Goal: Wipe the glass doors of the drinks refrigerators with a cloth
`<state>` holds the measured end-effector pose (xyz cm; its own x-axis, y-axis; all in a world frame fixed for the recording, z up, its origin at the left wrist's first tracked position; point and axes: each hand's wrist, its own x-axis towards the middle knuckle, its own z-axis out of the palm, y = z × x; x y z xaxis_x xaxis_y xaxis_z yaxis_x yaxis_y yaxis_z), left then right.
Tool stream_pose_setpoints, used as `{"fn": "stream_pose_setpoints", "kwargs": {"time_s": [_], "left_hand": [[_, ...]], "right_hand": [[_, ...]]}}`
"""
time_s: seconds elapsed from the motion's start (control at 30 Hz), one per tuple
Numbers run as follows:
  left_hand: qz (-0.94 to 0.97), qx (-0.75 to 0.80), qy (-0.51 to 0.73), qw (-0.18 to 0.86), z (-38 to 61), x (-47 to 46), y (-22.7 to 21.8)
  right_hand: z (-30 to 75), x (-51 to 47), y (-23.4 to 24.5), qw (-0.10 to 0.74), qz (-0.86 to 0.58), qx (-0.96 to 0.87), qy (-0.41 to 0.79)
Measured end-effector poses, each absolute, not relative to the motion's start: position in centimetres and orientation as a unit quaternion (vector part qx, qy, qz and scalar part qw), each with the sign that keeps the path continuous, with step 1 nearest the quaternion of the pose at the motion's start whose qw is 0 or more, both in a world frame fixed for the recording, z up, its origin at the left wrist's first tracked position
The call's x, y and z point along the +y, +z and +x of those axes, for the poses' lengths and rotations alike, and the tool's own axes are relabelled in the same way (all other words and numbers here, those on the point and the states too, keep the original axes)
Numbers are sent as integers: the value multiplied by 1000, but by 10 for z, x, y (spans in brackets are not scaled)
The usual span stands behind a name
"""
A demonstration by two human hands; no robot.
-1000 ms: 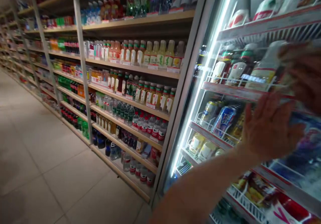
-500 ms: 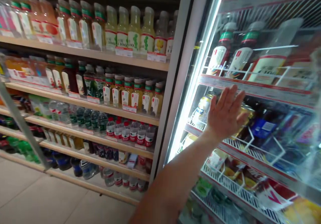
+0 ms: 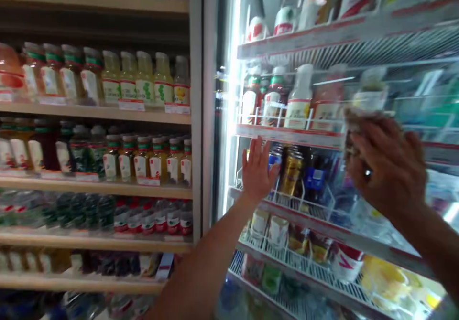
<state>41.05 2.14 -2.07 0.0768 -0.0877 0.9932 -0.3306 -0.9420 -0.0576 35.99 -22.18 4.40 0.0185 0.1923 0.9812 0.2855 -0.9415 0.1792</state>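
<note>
— While the cooler door (image 3: 358,95) is swung nearer shut than a second ago, it is pressed by the flat, spread left hand (image 3: 257,169).
— And the right hand (image 3: 389,167)?
— Raised now, clasped on a blurred bottle (image 3: 369,95) against the glass.

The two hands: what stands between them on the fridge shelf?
In the head view, between the left hand and the right hand stand a gold can and dark blue drinks.
</note>
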Motion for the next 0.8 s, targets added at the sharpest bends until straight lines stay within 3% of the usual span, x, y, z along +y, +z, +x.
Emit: {"fn": "stream_pose_setpoints", "kwargs": {"time_s": [0.2,0.4,0.53,0.6,0.8], "left_hand": [[691,-173,694,104,417,22,-24],[677,-234,693,84,420,49,3],[665,-225,705,103,436,81,67],[668,-210,705,114,443,89,91],[667,-241,695,120,447,91,96]], "right_hand": [[353,-258,85,105,-599,7,-794],[375,-222,87,-69,-642,-180,-742],[374,-261,122,48,-571,31,-819],[379,-247,138,86,-555,51,-826],[392,-177,143,-56,-641,-138,-753]]}}
